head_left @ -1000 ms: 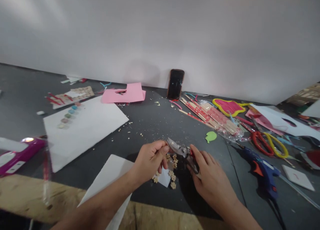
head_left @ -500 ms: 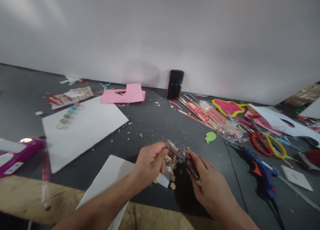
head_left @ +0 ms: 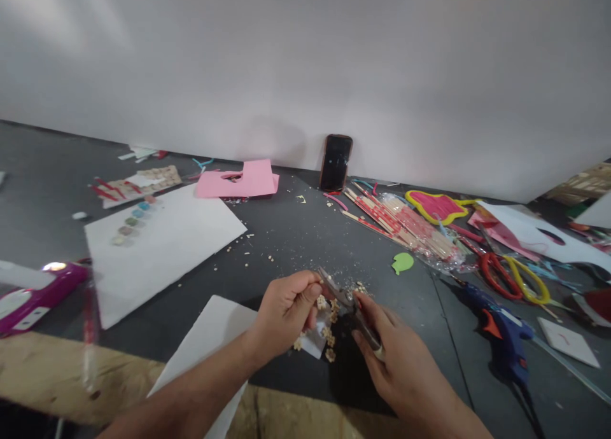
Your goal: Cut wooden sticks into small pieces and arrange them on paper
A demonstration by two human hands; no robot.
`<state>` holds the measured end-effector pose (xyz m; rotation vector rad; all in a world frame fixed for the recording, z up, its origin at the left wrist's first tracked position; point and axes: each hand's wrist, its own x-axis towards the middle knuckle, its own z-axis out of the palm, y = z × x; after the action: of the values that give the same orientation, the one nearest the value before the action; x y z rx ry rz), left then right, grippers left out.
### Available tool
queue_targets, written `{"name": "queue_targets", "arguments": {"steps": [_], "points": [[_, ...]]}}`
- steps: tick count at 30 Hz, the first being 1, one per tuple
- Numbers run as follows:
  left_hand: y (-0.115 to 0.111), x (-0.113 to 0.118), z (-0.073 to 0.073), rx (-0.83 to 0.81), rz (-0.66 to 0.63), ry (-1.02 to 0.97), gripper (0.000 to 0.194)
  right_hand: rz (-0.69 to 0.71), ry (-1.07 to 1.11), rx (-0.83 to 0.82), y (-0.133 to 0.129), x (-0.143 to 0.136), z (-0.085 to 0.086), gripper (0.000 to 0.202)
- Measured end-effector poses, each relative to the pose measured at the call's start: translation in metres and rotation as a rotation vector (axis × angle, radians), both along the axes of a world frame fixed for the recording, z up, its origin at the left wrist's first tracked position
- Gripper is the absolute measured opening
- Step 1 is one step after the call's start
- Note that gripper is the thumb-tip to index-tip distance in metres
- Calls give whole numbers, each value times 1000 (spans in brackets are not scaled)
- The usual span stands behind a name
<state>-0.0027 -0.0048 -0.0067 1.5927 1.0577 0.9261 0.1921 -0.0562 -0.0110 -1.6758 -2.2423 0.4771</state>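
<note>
My left hand [head_left: 286,305] is closed in a pinch near the front middle of the dark table; the small thing between its fingertips is too hidden to name. My right hand [head_left: 396,347] is wrapped round the handles of metal cutting pliers [head_left: 346,297]. Their jaws point up and left and reach the left fingertips. Below the jaws, small wooden flower pieces [head_left: 328,336] lie on and beside a small white piece of paper [head_left: 312,342]. A white sheet [head_left: 210,337] lies under my left forearm.
A phone [head_left: 336,162] leans on the white wall. Right: bundled sticks [head_left: 405,222], a green cutout [head_left: 402,263], red and yellow scissors [head_left: 499,275], a blue glue gun [head_left: 501,331]. Left: pink paper [head_left: 238,181], a large white sheet [head_left: 162,248] with coloured pieces, a purple tool [head_left: 42,296].
The pliers have turned slightly and their jaws look closer together. My right hand has shifted a little with them. My left hand stays pinched in nearly the same place.
</note>
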Motion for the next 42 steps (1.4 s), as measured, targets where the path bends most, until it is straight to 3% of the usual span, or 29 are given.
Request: {"name": "queue_targets", "arguments": {"steps": [5, 12, 19, 33, 42], "points": [[4, 2, -3, -119, 0, -73, 23, -88, -176, 88, 5, 6, -3, 56], [2, 2, -3, -194, -66, -56, 33, -78, -200, 107, 7, 9, -3, 66], [2, 2, -3, -242, -137, -197, 33, -67, -153, 90, 7, 11, -5, 62], [6, -3, 1, -141, -153, -110, 31, -31, -183, 149, 7, 13, -7, 57], [4, 1, 0, -221, -147, -149, 31, -25, -219, 112, 5, 12, -7, 50]]}}
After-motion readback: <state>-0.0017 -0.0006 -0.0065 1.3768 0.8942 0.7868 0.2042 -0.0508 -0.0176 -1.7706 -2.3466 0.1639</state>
